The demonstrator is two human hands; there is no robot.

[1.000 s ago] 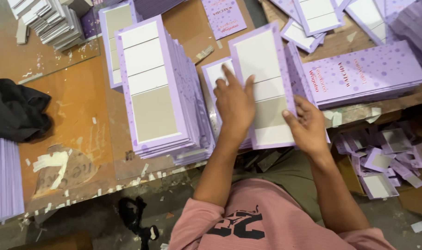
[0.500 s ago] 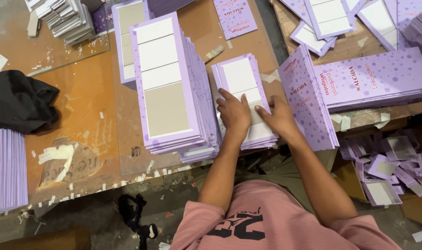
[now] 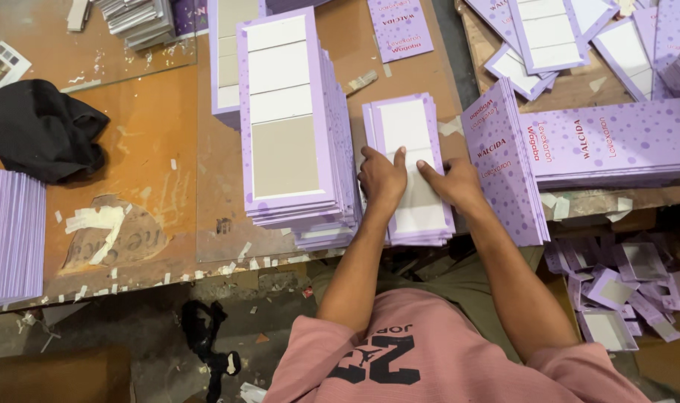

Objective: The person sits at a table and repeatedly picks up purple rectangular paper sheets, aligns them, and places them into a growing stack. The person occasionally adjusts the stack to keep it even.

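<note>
Across the scrap-strewn wooden bench (image 3: pixel 153 149), I see the lifted lilac sheet now lies on the short stack (image 3: pixel 408 134), my left hand (image 3: pixel 381 179) and right hand (image 3: pixel 452 183) both flat, grasping nothing, pressing it down.

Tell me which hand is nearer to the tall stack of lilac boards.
Left. The left hand lies just beside the tall stack; the right hand rests farther away, across the small stack.

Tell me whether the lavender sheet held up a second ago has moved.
Yes. The lavender sheet went down onto the short stack beside the tall stack; left hand and right hand now press it flat.
</note>
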